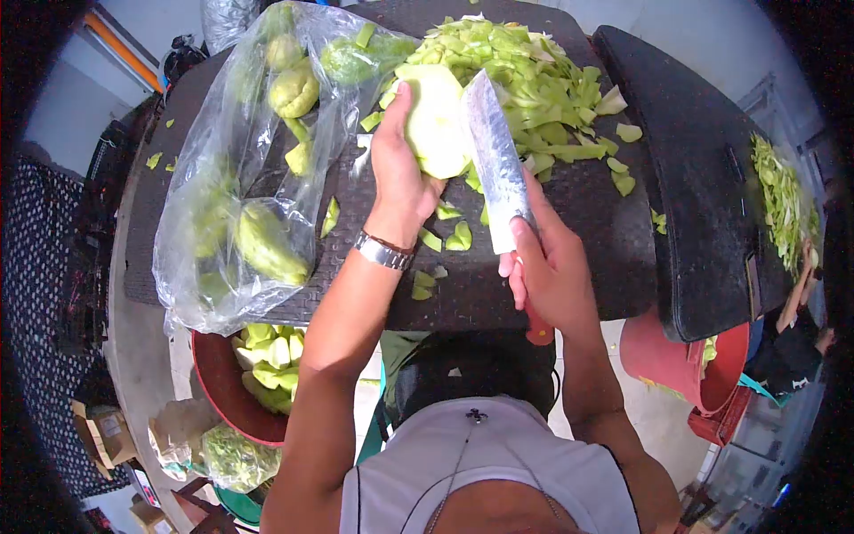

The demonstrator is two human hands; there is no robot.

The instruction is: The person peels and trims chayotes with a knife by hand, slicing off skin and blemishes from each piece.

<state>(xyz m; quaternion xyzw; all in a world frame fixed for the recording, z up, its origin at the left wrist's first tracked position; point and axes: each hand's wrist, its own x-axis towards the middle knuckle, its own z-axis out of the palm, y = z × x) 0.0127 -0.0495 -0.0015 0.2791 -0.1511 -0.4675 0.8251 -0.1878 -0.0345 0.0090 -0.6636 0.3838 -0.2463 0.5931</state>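
Observation:
My left hand [398, 165] is wrapped round a peeled, pale green chayote [436, 120] above the dark table. In my right hand [553, 267] is a broad-bladed knife [492, 142] with a red handle, its wet blade pointing away from me. The blade's edge lies close against the chayote's right side; whether it touches, I cannot tell. Just behind both hands rises a heap of green peelings [543, 89]. Left of my left hand, a clear plastic bag [334, 169] holds several unpeeled chayotes [271, 240].
Loose peel scraps lie across the dark table [356, 289]. Below its left edge stands a red tub [218, 387] with peeled pieces. A red bucket [654, 360] stands below right. On a second black table [712, 205], more peelings [783, 205] lie near another person's hand [801, 276].

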